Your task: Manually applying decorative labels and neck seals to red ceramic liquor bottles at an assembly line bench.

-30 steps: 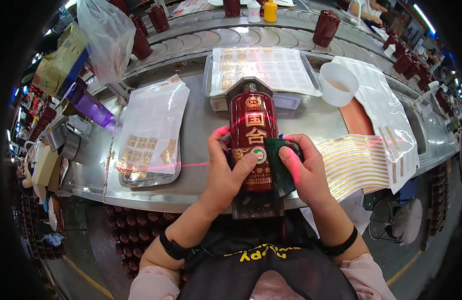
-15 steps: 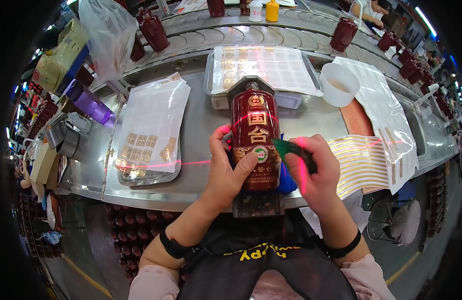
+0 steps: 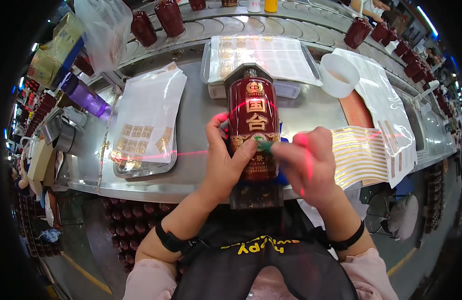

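Observation:
A dark red glazed bottle (image 3: 252, 112) with raised gold characters leans back in a dark cradle (image 3: 256, 199) at the bench's near edge. My left hand (image 3: 225, 159) grips its left side, with the thumb lying across the lower front. Pinched in my right hand (image 3: 311, 167), a green scraper (image 3: 265, 145) touches the bottle's front beside that thumb. Between thumb and scraper, a round green-and-white sticker is mostly covered. Motion blurs the right fingers. Red laser lines cross the bottle and both hands.
To the left, label sheets (image 3: 151, 107) with gold stickers lie on a metal tray. More sheets (image 3: 266, 57) sit behind the cradle, near a white tub (image 3: 338, 75). Gold strips (image 3: 361, 155) lie at right. Beyond runs a conveyor (image 3: 261, 22) carrying bottles; another person works at far right.
My right hand has brought the scraper left and down onto the sticker beside my left thumb. The left hand keeps its hold. Bottles on the conveyor have shifted right.

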{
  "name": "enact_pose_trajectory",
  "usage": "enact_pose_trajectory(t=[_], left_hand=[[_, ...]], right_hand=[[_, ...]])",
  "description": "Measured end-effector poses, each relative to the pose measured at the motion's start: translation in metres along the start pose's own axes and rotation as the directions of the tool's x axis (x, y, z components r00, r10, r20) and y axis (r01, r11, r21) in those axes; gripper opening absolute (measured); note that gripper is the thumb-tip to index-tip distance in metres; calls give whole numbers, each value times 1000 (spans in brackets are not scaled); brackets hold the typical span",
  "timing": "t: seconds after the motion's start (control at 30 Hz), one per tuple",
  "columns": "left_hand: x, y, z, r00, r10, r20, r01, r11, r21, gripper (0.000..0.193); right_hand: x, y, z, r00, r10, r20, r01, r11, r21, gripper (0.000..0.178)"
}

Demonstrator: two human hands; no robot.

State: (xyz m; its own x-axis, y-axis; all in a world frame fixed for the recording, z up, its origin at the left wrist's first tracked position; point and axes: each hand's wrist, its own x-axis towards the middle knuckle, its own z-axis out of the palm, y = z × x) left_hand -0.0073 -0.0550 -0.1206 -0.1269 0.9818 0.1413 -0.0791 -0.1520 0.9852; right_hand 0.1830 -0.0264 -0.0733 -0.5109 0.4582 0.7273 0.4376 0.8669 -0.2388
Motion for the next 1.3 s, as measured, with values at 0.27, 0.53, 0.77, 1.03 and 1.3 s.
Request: enact_pose_trajectory(t=[0.27,0.53,0.77,1.03,1.3], left_hand=[[-1,-1,-1,1000,3,10,-3,1000,-29,71],[-9,-9,-19,976,70,207,-61,997,-50,85],[-10,-4,-18,976,38,215,-22,997,-75,87],[-14,-9,-18,985,62,163,-51,996,-69,91],[-45,0,-18,716,566,409,-631,273,726,42]], right_hand=[[-1,2,-15,985,-69,159,47,990,136,37],[-6,-5,-19,953,-78,293,-24,944,328,38],[-17,1,-16,981,91,171,-136,951,276,35],[-20,-8,0,668,630,396,-675,288,680,18],[-29,-3,24,636,691,343,-687,304,660,20]])
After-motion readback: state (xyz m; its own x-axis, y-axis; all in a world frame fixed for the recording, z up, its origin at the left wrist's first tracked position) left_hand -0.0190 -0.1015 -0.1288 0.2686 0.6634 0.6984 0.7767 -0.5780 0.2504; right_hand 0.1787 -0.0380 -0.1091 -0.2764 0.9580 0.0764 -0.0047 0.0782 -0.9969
